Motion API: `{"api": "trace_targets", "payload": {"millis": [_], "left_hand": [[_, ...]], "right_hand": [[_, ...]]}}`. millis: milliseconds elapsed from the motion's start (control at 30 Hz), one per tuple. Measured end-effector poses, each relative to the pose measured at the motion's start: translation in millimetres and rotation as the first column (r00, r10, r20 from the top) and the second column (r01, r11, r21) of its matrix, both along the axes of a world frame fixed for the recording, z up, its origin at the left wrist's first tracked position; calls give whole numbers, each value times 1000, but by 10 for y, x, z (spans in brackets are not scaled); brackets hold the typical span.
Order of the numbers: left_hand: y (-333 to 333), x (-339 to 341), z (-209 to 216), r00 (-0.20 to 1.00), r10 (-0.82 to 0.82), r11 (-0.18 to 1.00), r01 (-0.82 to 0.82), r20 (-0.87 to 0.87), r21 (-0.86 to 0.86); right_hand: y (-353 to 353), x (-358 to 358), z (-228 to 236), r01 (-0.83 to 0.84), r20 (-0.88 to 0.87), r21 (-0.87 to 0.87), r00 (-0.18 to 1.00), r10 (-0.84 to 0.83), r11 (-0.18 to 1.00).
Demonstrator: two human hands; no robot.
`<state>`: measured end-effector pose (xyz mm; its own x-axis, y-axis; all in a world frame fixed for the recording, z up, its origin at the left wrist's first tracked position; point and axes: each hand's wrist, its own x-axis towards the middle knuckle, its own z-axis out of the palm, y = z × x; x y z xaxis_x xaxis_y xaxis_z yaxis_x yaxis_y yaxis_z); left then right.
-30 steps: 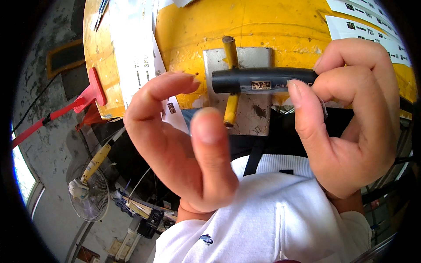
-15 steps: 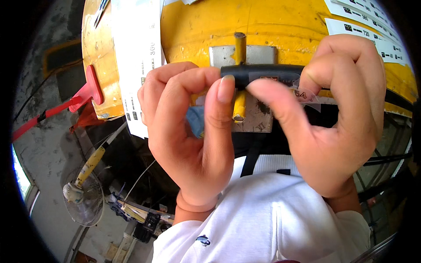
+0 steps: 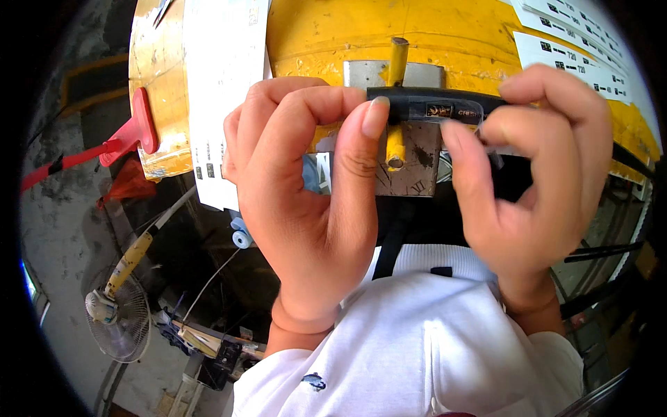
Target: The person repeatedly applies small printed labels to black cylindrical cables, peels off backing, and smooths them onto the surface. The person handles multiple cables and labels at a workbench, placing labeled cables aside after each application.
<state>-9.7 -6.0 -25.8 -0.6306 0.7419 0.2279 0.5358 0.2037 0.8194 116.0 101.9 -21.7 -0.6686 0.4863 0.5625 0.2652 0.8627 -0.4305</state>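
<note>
My left hand (image 3: 306, 160) pinches the end of a black rubber tube (image 3: 486, 102) between thumb and forefinger. The tube lies crosswise over a yellow-painted metal rod (image 3: 396, 149), which stands on a grey metal plate (image 3: 417, 174). A clear film label (image 3: 420, 111) with a dark printed patch covers part of the tube's front. Its right end curls loose below the tube. My right hand (image 3: 549, 146) is closed at that loose end, thumb near the label's lower edge and curled fingers around the tube; the exact contact is partly hidden.
A yellow worktable (image 3: 313, 35) carries long white label sheets at left (image 3: 222, 83) and more label sheets (image 3: 566, 55) at far right. A red plastic handle (image 3: 142, 121) leans at the table's left edge. A fan (image 3: 118, 313) stands lower left. Black cables (image 3: 604, 251) run at right.
My right thumb has moved right and down off the label, uncovering its printed patch. Both hands and the tube appear slightly higher, and the view has shifted a little.
</note>
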Motion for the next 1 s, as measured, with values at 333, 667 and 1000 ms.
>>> {"api": "trace_targets", "payload": {"millis": [333,667,1000], "left_hand": [[-6,-11,-9,999,0,1000,0,40,8],[-2,9,15,999,11,1000,-10,45,-23],[-2,19,15,998,23,999,-22,56,-29]], "right_hand": [[-105,190,-83,-128,48,-24,990,130,991],[-109,174,-99,-148,23,-90,988,151,985],[-98,216,-102,-225,26,-109,973,229,968]]}}
